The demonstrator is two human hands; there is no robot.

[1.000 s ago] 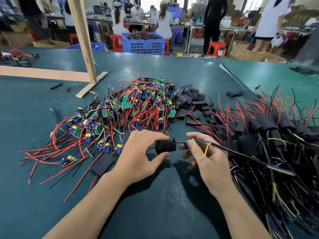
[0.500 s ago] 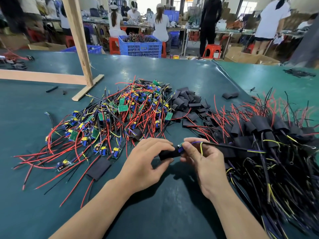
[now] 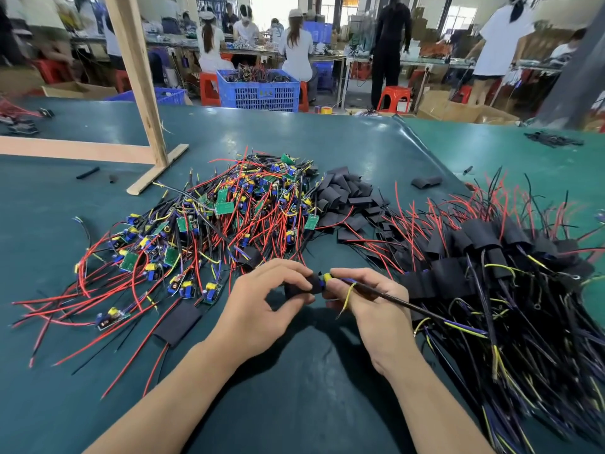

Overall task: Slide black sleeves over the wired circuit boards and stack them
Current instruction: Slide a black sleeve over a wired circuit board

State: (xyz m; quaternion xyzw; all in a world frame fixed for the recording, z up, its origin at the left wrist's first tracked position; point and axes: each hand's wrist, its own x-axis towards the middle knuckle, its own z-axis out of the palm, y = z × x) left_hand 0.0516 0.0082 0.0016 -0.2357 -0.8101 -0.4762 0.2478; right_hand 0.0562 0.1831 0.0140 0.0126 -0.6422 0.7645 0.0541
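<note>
Sleeved boards point(image 3: 484, 257) heap at right of the green worktop point(image 3: 294, 404), bare ones upper left, while mid-frame the left hand point(image 3: 258, 309) pinches a black sleeve point(image 3: 302, 286) lying crosswise, its mouth facing the board end point(image 3: 327, 277) the right hand point(image 3: 366, 301) grips.

Circuit board point(image 3: 322, 279) mostly hidden inside black sleeve point(image 3: 302, 286) and behind fingers. Sleeved pile point(image 3: 510, 273) cut off at right edge. Background workers point(image 3: 296, 44) blurred.
</note>
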